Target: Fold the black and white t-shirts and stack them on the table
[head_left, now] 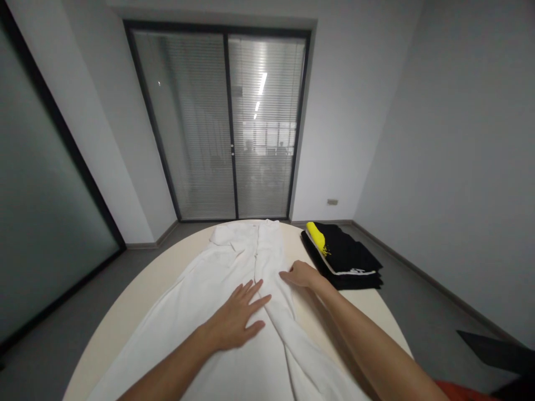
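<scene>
A long white garment (167, 328) lies spread over the round table, running from the far edge toward me. It has a lengthwise seam or overlapping edge down its middle and a few wrinkles near the far end; I cannot tell whether it is trousers or a shirt. My left hand (238, 320) rests flat on the cloth beside that middle line, fingers spread. At the garment's right edge, my right hand (301, 274) has its fingers curled and pinched on the fabric. The tips of its fingers are partly hidden.
A stack of folded black clothes (351, 250) with a yellow patch sits at the right of the pale round table (382, 317). Beyond the table are a glass door with blinds (200, 139) and grey walls. A dark flat object (493, 351) shows at lower right.
</scene>
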The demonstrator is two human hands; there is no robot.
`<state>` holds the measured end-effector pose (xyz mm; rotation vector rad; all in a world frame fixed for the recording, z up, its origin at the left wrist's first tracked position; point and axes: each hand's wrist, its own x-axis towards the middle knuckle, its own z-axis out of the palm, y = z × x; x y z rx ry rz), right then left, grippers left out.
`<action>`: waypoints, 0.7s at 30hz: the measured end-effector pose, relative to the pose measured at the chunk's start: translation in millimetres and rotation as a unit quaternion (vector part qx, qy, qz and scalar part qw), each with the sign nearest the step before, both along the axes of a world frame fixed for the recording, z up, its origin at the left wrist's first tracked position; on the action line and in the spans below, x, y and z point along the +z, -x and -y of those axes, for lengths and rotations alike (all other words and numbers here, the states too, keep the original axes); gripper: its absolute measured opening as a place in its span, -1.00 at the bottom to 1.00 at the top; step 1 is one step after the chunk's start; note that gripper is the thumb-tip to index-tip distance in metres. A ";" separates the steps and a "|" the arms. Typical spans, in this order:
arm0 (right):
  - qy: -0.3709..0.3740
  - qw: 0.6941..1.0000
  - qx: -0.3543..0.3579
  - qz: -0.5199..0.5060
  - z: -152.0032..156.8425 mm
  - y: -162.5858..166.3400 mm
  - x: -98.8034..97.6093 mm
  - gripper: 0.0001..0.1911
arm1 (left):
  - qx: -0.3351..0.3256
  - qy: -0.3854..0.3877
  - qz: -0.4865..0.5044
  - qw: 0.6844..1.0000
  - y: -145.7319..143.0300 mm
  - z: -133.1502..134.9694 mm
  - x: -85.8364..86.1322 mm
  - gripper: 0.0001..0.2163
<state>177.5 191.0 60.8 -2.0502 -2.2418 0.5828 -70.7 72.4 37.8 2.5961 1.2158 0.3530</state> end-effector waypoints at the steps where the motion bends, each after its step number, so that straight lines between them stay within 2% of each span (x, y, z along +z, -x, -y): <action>1: 0.005 1.000 0.017 -0.010 7.5 -2.2 0.6 -0.51 | 0.012 0.000 -0.006 1.000 -1.4 6.0 -3.0 -0.41; 3: -0.001 0.999 0.030 -0.021 18.6 -3.8 0.3 -0.61 | 0.030 -0.005 -0.018 0.999 -6.1 12.4 -8.9 -0.40; 6: -0.026 1.000 0.006 -0.016 24.9 -1.2 -2.3 -0.69 | 0.039 -0.010 -0.023 0.999 -14.5 9.9 -13.6 -0.40; 11: -0.074 0.996 -0.051 0.003 17.5 2.9 -4.5 -0.61 | 0.094 -0.002 -0.013 0.996 -29.1 -9.1 -11.3 -0.43; 15: -0.080 0.995 -0.051 0.017 14.5 -0.1 -2.0 -0.57 | 0.121 -0.021 -0.001 0.992 -34.9 -15.3 -12.2 -0.44; 19: -0.047 0.999 -0.004 0.013 24.5 -9.2 4.1 -0.59 | 0.063 -0.063 0.013 0.996 -32.6 -7.8 -15.8 -0.48; 21: 0.000 0.999 0.042 -0.006 34.9 -16.5 8.4 -0.50 | 0.036 -0.072 0.021 0.997 -32.5 -3.2 -16.7 -0.48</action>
